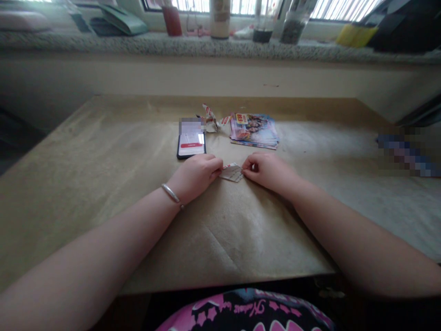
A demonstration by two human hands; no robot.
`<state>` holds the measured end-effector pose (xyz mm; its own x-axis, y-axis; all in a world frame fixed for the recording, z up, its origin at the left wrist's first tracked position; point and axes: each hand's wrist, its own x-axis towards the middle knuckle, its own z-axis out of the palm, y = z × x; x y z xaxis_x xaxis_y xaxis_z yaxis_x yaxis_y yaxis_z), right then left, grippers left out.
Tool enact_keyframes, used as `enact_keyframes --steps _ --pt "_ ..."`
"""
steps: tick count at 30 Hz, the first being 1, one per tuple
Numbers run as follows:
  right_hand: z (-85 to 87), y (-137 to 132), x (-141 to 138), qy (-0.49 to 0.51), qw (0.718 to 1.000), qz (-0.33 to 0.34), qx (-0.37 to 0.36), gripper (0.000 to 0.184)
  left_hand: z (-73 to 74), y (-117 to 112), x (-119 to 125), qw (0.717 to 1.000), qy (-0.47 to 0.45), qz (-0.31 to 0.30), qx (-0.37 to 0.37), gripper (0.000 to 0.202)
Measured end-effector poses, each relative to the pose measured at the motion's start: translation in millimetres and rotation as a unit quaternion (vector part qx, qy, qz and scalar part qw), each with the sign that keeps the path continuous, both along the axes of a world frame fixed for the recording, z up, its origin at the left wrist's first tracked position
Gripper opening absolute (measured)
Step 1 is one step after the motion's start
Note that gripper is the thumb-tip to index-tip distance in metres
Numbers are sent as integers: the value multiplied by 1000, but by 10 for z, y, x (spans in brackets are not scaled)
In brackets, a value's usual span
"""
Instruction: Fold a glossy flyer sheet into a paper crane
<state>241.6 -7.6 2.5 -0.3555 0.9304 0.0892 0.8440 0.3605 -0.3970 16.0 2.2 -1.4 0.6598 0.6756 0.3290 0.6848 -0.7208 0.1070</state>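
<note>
White, red-printed folded paper (232, 174) between left hand (196, 174) and right hand (270, 172), near the middle of the surface (155, 257). Perhaps lifted a little off it; hard to tell from this height. Left fingers (217, 168) drawn together, with the left end gripped; right fingers (245, 173) likewise pinched, on the right corner. Silver bracelet (170, 192) round the left wrist (182, 189). Just beyond the left hand, black-edged phone (192, 146), lit and face up. Beside it, crumpled printed paper strips (212, 124). Farther right, past the right hand, stack of glossy picture cards (254, 131), slightly uneven. Across the back, speckled stone windowsill (138, 45), with red cup (171, 20) and other containers (220, 18) on it.
</note>
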Motion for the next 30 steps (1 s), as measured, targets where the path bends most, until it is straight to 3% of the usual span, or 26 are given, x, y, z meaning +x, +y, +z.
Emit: enact_keyframes --steps 3,8,13,19,27,30 --pt "-1 -20 -13 6 1000 -7 1 11 2 -9 -4 1000 4 1 1 14" --pt "-13 -35 -46 12 1000 -8 0 26 -10 0 -31 1000 -10 -14 -3 17" --pt "-90 11 -35 62 998 3 7 20 -42 24 -38 997 -71 -44 3 19" --pt "-138 26 -42 129 992 0 -13 15 -59 23 -39 996 -70 -51 15 17" --pt "-59 -29 -58 77 996 35 23 3 -18 -16 -19 999 -23 -21 7 15" --pt "-22 -67 -70 32 996 59 58 7 -15 -26 3 1000 -19 -11 3 14"
